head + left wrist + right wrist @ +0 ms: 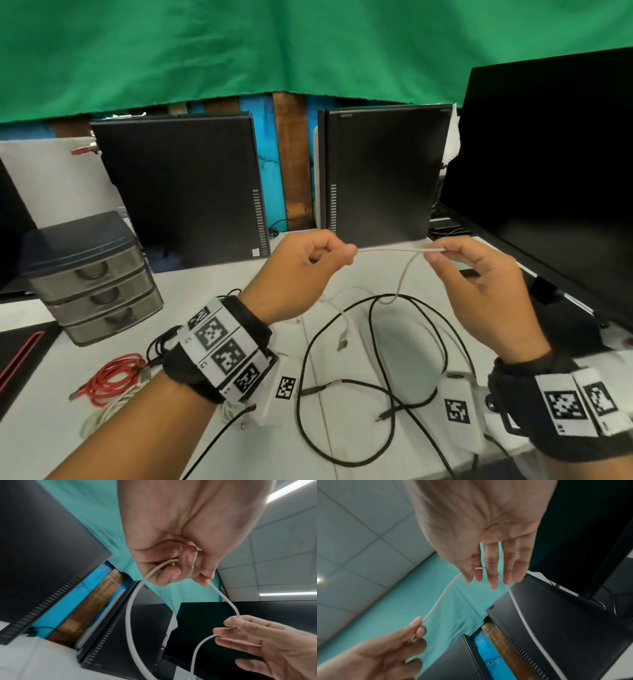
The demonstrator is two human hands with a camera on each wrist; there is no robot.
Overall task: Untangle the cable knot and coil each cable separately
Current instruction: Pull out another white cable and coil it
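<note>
Both hands, left hand (pixel 301 270) and right hand (pixel 479 274), pinch the white cable (pixel 390 251) taut; best draw it gently clear of the black cable (pixel 373 342) loops

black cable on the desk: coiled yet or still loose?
Still loose. The black cable sprawls in wide, crossing loops on the table, untouched; both the left hand and right hand pinch the white cable.
</note>
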